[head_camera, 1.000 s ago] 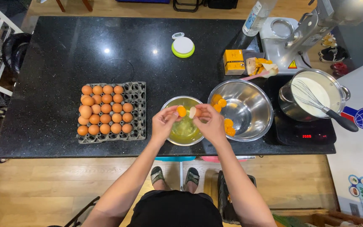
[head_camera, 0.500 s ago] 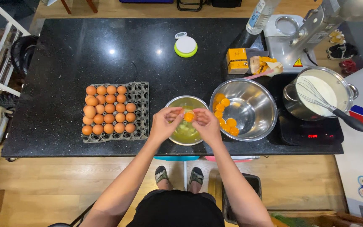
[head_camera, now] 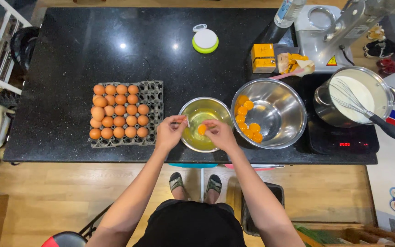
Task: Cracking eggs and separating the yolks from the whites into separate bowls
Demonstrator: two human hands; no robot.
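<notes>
Yolk (head_camera: 201, 129) now cradled in right hand (head_camera: 219, 134) grip over small bowl (head_camera: 205, 124); earlier between both. Left hand (head_camera: 170, 132) pinches emptied shell half (head_camera: 184, 121); separation near complete.

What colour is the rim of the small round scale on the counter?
Lime green around a white top; the scale shows clearly in the head view.

Orange yolk (head_camera: 201, 129) (over small bowl (head_camera: 216, 108)).

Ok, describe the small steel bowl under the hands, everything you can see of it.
The small steel bowl is round, shiny metal, upright at the black counter's front edge, between the egg tray and the larger bowl. It holds clear yellowish liquid. Both hands hover over it; the right hand holds a yolk.
</notes>
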